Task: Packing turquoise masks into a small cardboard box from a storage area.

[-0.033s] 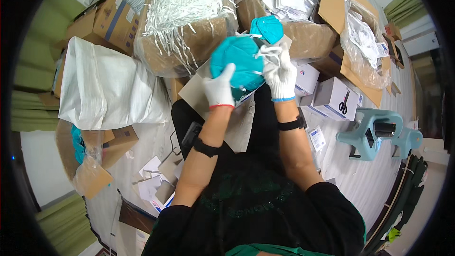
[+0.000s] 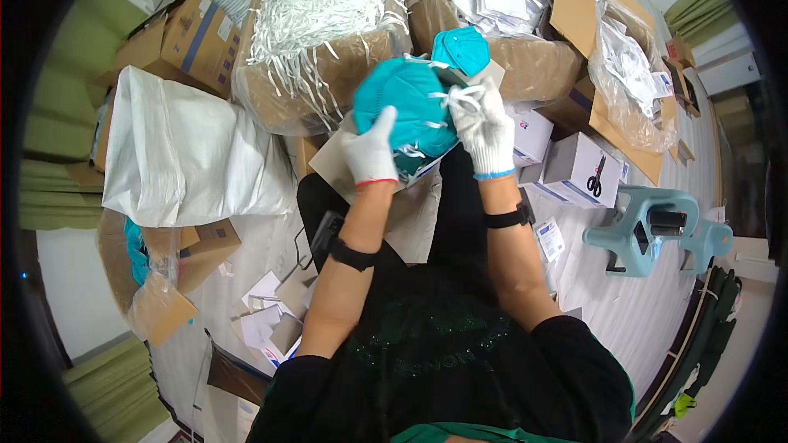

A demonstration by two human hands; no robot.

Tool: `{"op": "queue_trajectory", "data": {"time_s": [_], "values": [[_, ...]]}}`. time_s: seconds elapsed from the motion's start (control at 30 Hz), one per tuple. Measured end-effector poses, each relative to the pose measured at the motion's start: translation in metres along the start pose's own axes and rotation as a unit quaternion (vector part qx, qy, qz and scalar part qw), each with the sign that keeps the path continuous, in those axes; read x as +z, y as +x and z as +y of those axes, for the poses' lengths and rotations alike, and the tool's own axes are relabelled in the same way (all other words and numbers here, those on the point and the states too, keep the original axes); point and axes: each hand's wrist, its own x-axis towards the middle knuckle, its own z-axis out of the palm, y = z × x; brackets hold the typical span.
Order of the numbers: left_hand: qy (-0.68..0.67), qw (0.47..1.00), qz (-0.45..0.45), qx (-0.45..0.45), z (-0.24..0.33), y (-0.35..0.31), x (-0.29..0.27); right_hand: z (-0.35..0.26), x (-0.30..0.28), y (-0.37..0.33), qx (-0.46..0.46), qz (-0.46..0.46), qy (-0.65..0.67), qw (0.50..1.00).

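Head view: what do we record for the hands?

We note the left hand [image 2: 370, 150], in a red-cuffed white glove, closed on the lower left edge of a large teal mask [image 2: 404, 97], thumb across its face. The right hand [image 2: 486, 130], blue-cuffed, has its fingers drawn together on white straps [image 2: 462, 101] at the mask's right edge.

And the mask's position?

We find it between both hands, beyond the knees. A smaller teal mask [image 2: 461, 51] sits just past it.

Surroundings?

We log a plastic-lined carton [image 2: 271, 98] heaped with white strips [image 2: 324, 0] ahead, and black scissors [image 2: 597, 178] against a white box [image 2: 574, 166] at right.
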Motion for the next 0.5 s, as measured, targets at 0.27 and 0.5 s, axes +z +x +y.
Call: {"op": "queue_trajectory", "data": {"time_s": [0.27,0.5], "values": [[0.043,0.989,-0.09,0.109,0.05,0.011,-0.013,-0.018,0.009,-0.02,-0.139,0.107,-0.639,0.749],[0.032,0.986,-0.137,0.084,0.052,0.0,-0.014,-0.006,0.093,-0.007,0.035,-0.053,-0.561,0.825]]}}
